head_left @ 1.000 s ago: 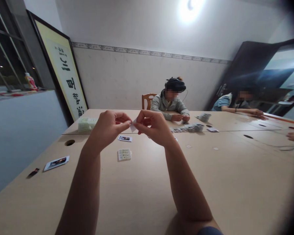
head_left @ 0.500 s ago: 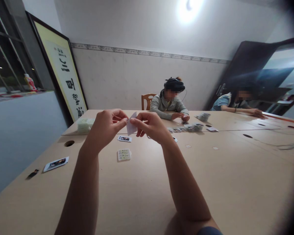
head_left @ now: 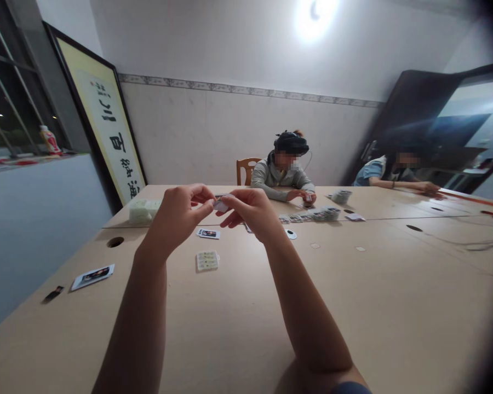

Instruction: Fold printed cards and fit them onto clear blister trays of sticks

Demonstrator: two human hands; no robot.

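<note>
Between my two hands, above the table, is a small white card [head_left: 221,205], tilted so that little of its face shows. My left hand [head_left: 184,210] pinches its left edge between thumb and forefinger. On its right side, my right hand [head_left: 248,210] grips it with thumb and fingers. Below the hands lie a printed card [head_left: 208,233] with a dark picture and a clear compartment box [head_left: 207,261] holding small pale pieces. Partly behind my right hand is a white oval piece [head_left: 291,234].
A printed packet [head_left: 92,277] and a small dark piece [head_left: 53,294] lie at left. Clear boxes [head_left: 142,212] stand at the back left, near a cable hole [head_left: 115,242]. Across the table [head_left: 246,328], a person [head_left: 283,172] works beside stacked boxes [head_left: 326,213]; another person [head_left: 388,172] sits farther right.
The white card has turned from upright to nearly flat between my fingers. My right hand's fingers have shifted around it. The person across has raised a small piece.
</note>
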